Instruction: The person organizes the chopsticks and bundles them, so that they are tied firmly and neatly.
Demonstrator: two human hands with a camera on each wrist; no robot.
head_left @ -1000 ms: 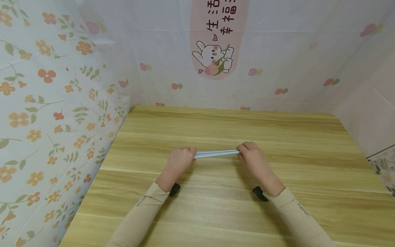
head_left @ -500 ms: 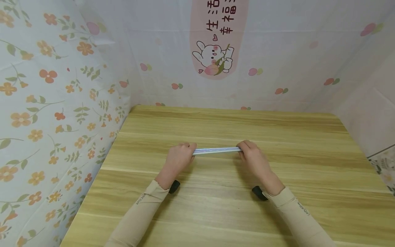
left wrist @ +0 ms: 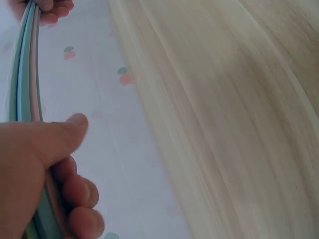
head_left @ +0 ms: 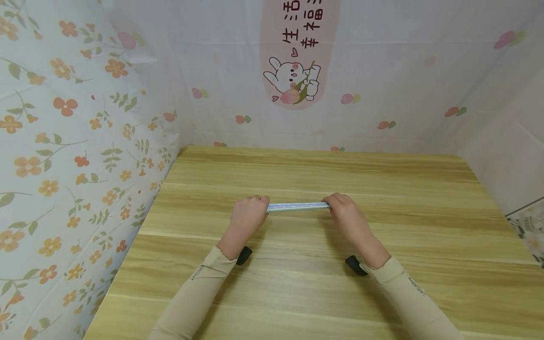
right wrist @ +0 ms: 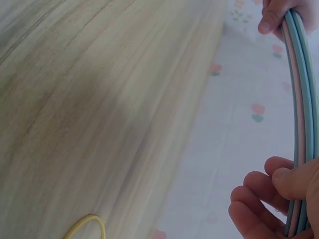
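Observation:
Both hands hold a bundle of thin, long strips in pastel colours, stretching side to side above the table. In the left wrist view its blue, green and pink strips lie close together; their exact kind is unclear. My left hand grips the left end, with thumb and curled fingers around it. At the other end my right hand grips it; the right wrist view shows the thumb on one side and bent fingers on the other. Both ends of the bundle are partly covered by the hands.
A wood-grain table lies below, with a printed curtain behind it and a floral one at the left. Black devices sit under the wrists. A thin yellow loop shows at the right wrist view's lower edge.
My left hand has risen slightly in the head view, so the bundle, tilted a second ago, now lies nearer level. The grip of both hands looks the same.

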